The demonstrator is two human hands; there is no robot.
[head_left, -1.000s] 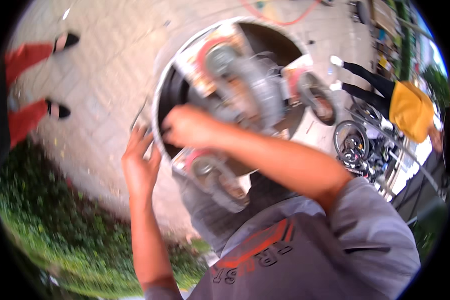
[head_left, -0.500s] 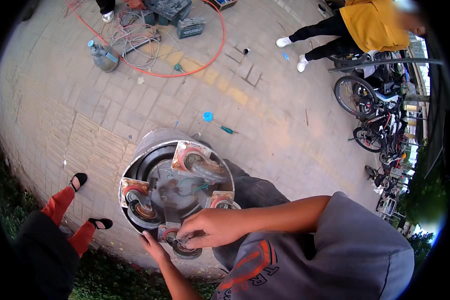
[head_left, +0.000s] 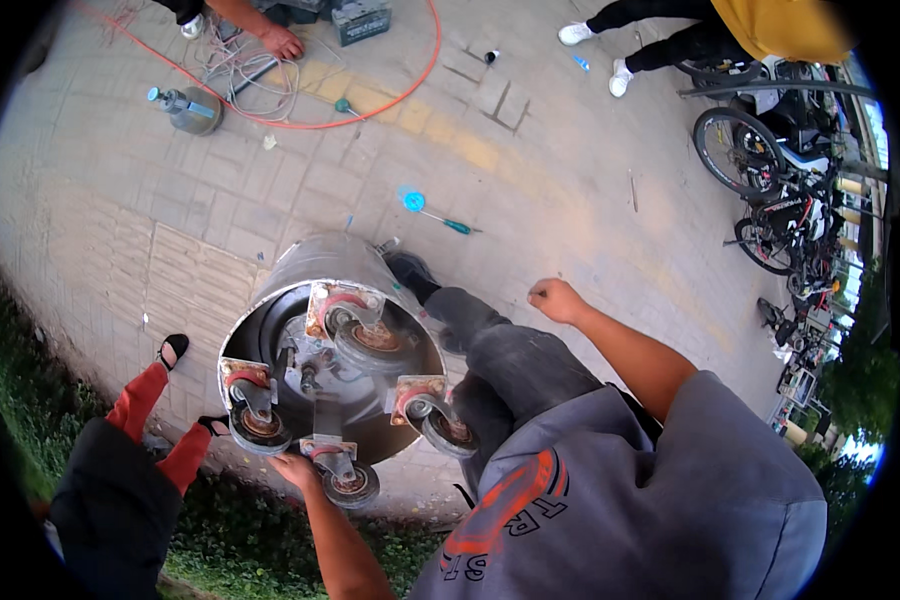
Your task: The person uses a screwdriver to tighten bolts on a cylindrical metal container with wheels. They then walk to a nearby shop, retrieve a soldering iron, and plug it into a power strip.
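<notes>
A metal drum (head_left: pixel 325 258) lies tipped with its open base toward me, several rusty-plated caster wheels (head_left: pixel 372 338) fixed around its rim. Inside are a dark round part and some metal fittings (head_left: pixel 310 372). My left hand (head_left: pixel 296 470) grips the lower rim between two casters, its fingertips partly hidden behind the drum. Away to the right, over the paving beyond my knee, my right hand (head_left: pixel 558 301) is held with its fingers curled together. Whatever it may hold is too small to make out.
A screwdriver (head_left: pixel 456 226) lies beside a blue round item (head_left: pixel 414 202) ahead of the drum. Farther off are a grey bottle (head_left: pixel 196 110), an orange hose (head_left: pixel 432 50), tangled wires and another person's hand (head_left: pixel 282 42). Parked bikes (head_left: pixel 740 150) line the right; a person in red trousers (head_left: pixel 135 405) stands left.
My right hand has left the lower caster and swung out to the right. The drum now shows lower-left, its casters turned differently. Another person's hand has come over the wires.
</notes>
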